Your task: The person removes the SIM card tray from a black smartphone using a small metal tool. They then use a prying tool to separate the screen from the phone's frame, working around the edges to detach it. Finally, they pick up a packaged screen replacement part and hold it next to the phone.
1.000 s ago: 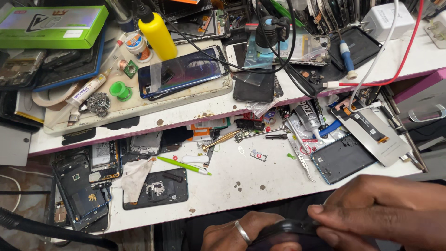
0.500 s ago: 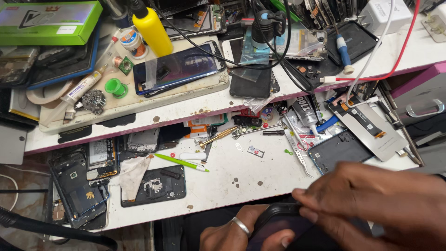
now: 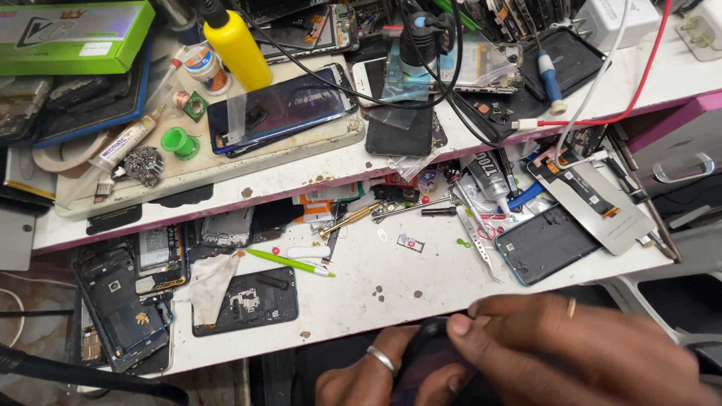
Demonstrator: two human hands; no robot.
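Both my hands meet at the bottom edge of the head view, below the front of a cluttered white bench (image 3: 421, 278). My left hand (image 3: 368, 372), a silver ring on one finger, cups a dark rounded object (image 3: 425, 357) from underneath. My right hand (image 3: 571, 346), with a thin gold ring, lies over the object's top, thumb and fingertips pressing on it. Most of the object is hidden by my fingers; I cannot tell what it is.
The lower shelf holds a green pen (image 3: 289, 262), tweezers (image 3: 477, 240), a brass screwdriver (image 3: 350, 219), a dark phone back cover (image 3: 545, 244), a grey phone frame (image 3: 594, 199) and opened phones (image 3: 124, 304). Above sit a yellow bottle (image 3: 237, 46), a blue-screened phone (image 3: 278, 109) and a green box (image 3: 71, 34).
My hands have shifted left and slightly up, with the right hand now covering more of the dark object. The view has tilted a little; the bench things lie as before.
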